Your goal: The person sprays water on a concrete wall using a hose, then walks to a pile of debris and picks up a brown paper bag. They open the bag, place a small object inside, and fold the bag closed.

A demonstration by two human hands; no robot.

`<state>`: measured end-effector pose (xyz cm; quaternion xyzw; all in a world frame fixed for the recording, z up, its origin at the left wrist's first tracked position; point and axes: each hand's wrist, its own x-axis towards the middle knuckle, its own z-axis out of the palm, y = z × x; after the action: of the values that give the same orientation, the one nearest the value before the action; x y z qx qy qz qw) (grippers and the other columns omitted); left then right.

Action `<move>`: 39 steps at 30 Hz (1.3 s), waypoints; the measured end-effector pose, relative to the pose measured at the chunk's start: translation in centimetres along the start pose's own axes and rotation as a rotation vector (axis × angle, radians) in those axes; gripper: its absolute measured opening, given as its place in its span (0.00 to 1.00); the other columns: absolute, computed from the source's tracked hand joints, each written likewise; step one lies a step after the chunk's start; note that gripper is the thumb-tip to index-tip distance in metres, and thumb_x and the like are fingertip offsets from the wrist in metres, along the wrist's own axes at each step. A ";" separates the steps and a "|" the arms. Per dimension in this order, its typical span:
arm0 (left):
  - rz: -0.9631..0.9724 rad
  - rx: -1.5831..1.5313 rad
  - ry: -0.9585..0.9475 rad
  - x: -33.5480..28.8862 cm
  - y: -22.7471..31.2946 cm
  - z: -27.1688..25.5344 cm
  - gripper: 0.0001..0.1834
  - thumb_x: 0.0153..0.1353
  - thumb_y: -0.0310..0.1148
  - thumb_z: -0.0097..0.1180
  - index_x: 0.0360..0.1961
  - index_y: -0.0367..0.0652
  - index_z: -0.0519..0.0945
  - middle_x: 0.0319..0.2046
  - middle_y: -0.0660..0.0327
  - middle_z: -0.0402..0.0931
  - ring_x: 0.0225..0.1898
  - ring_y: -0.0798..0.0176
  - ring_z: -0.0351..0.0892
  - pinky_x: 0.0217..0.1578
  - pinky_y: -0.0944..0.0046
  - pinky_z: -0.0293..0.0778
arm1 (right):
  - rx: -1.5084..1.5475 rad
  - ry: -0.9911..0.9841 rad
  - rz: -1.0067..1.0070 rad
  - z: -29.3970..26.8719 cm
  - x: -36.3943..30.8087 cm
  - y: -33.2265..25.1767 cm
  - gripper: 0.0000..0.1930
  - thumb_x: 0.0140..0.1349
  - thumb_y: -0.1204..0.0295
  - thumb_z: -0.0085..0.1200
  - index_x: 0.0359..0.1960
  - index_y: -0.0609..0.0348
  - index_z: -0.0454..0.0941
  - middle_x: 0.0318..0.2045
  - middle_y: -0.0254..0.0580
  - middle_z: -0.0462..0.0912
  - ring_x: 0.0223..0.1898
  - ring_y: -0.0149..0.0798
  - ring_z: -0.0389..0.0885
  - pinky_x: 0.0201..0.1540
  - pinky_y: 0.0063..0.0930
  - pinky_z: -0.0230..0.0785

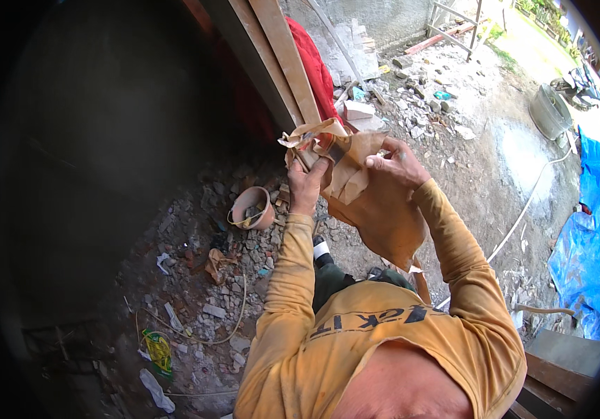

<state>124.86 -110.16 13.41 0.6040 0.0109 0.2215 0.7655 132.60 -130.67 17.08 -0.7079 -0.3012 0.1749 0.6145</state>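
A torn, crumpled brown paper sack (380, 213) hangs in front of my chest, its upper edge ragged and folded over. My left hand (305, 187) is closed around the bunched paper at its left side, with the thumb on top. At the upper right edge, my right hand (401, 166) pinches the paper between thumb and fingers. The sack's lower part hangs loose toward my legs and hides some of the ground. Just beyond my left hand, upright wooden boards (282, 59) rise close to the paper.
Red cloth (312, 66) hangs behind the boards. A pinkish bucket (252, 208) stands on rubble to the left of my left forearm. Broken bricks (359, 112) lie ahead. On the right are a grey tub (550, 112), a pale hose (532, 195) and a blue tarp (590, 237).
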 end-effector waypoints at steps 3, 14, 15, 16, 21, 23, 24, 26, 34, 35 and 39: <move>-0.028 0.007 -0.060 1.0 0.2 -0.2 0.23 0.57 0.29 0.58 0.54 0.40 0.69 0.48 0.64 0.72 0.48 0.69 0.71 0.51 0.67 0.68 | 0.021 0.010 0.043 2.1 2.5 0.6 0.19 0.57 0.61 0.60 0.42 0.66 0.78 0.33 0.34 0.81 0.36 0.25 0.75 0.40 0.24 0.70; 0.223 0.650 0.290 8.4 -2.8 -9.5 0.24 0.49 0.33 0.66 0.44 0.37 0.69 0.40 0.56 0.66 0.42 0.57 0.69 0.44 0.60 0.67 | 0.160 0.079 0.057 9.1 12.2 1.8 0.11 0.59 0.70 0.57 0.40 0.65 0.78 0.30 0.30 0.80 0.33 0.22 0.74 0.36 0.19 0.68; 0.207 0.651 0.278 9.2 -2.5 -10.5 0.24 0.49 0.33 0.66 0.43 0.37 0.69 0.38 0.57 0.66 0.42 0.57 0.69 0.45 0.60 0.67 | 0.210 0.091 0.038 10.1 13.0 1.5 0.11 0.59 0.70 0.58 0.40 0.65 0.78 0.31 0.30 0.80 0.34 0.22 0.74 0.36 0.19 0.68; 0.191 0.627 0.273 10.0 -2.3 -11.4 0.23 0.50 0.33 0.66 0.43 0.36 0.70 0.38 0.59 0.70 0.41 0.62 0.71 0.43 0.62 0.69 | 0.260 0.103 0.018 10.9 13.8 1.4 0.11 0.59 0.71 0.58 0.40 0.65 0.78 0.31 0.31 0.80 0.34 0.22 0.74 0.36 0.18 0.68; 0.022 0.066 0.106 12.6 -1.6 -14.1 0.20 0.53 0.33 0.64 0.42 0.37 0.71 0.42 0.60 0.74 0.40 0.71 0.72 0.41 0.68 0.71 | 0.065 0.071 -0.053 12.9 17.3 2.3 0.14 0.57 0.69 0.61 0.42 0.64 0.77 0.35 0.33 0.80 0.37 0.24 0.75 0.40 0.20 0.69; 0.021 0.119 0.071 13.2 -1.8 -15.5 0.20 0.53 0.32 0.63 0.44 0.37 0.70 0.41 0.60 0.74 0.40 0.70 0.72 0.42 0.68 0.70 | 0.086 0.073 -0.033 13.3 18.3 2.2 0.18 0.55 0.68 0.62 0.45 0.63 0.75 0.37 0.34 0.80 0.39 0.26 0.75 0.42 0.21 0.69; 0.031 0.208 0.129 13.6 -1.1 -15.9 0.20 0.53 0.32 0.62 0.44 0.37 0.70 0.41 0.60 0.74 0.40 0.69 0.72 0.43 0.67 0.70 | 0.130 0.097 0.016 13.0 18.6 1.9 0.21 0.55 0.67 0.62 0.48 0.63 0.74 0.38 0.35 0.80 0.40 0.27 0.75 0.44 0.22 0.69; 0.142 0.232 0.238 14.5 0.6 -16.6 0.20 0.52 0.30 0.59 0.46 0.35 0.71 0.43 0.58 0.74 0.44 0.67 0.73 0.47 0.65 0.69 | -0.209 0.242 -0.083 10.8 20.1 4.5 0.27 0.53 0.64 0.64 0.54 0.60 0.71 0.41 0.40 0.78 0.43 0.30 0.75 0.45 0.24 0.69; 0.402 0.668 0.626 18.1 4.2 -19.2 0.08 0.52 0.27 0.51 0.32 0.34 0.69 0.28 0.54 0.70 0.29 0.57 0.70 0.35 0.60 0.69 | -0.564 0.470 -0.045 8.1 22.6 4.2 0.19 0.54 0.60 0.61 0.45 0.55 0.77 0.26 0.41 0.77 0.29 0.40 0.78 0.34 0.31 0.70; 0.487 0.719 0.679 19.4 4.6 -19.5 0.10 0.52 0.27 0.51 0.34 0.33 0.69 0.30 0.52 0.72 0.32 0.55 0.73 0.37 0.59 0.69 | -0.584 0.436 -0.025 8.0 22.7 4.1 0.19 0.54 0.61 0.61 0.44 0.56 0.77 0.25 0.41 0.76 0.28 0.39 0.78 0.33 0.31 0.70; 0.594 0.752 0.836 25.2 8.4 -18.2 0.16 0.52 0.27 0.51 0.42 0.30 0.70 0.38 0.46 0.75 0.41 0.50 0.76 0.43 0.56 0.69 | -0.473 0.444 -0.081 6.2 23.3 5.7 0.16 0.55 0.61 0.60 0.41 0.57 0.78 0.25 0.42 0.76 0.28 0.38 0.78 0.34 0.29 0.70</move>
<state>139.71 -83.09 22.68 0.6713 0.2179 0.6226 0.3381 147.62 -111.33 13.21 -0.8393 -0.2203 -0.0831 0.4901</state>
